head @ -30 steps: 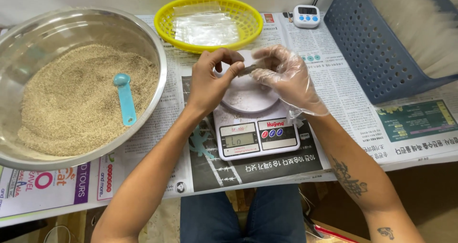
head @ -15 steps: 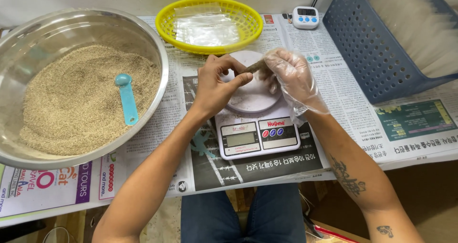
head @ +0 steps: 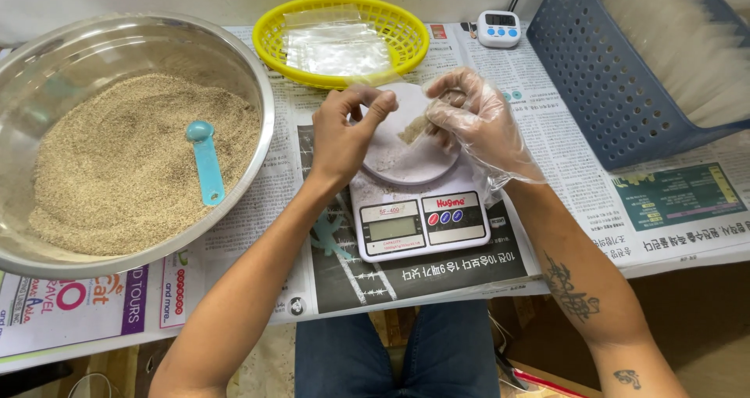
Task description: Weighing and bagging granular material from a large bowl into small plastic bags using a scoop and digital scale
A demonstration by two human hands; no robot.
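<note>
A newspaper-covered bench (head: 687,210) carries a wide steel bowl (head: 262,117) of tan grain with a blue scoop (head: 205,160) lying in it, a blue slatted crate (head: 594,78) at the right, a yellow basket (head: 406,31) of clear bags, and a white kitchen scale (head: 418,222). Above the scale's round pan, the bare left hand (head: 344,136) and the gloved right hand (head: 476,124) have their fingers pinched together on a small clear bag (head: 414,126) holding some grain, one at each side of it.

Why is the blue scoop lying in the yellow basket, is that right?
Not quite. The head view shows the blue scoop lying in the big metal bowl, on the grain. The yellow basket holds only clear plastic bags.
</note>
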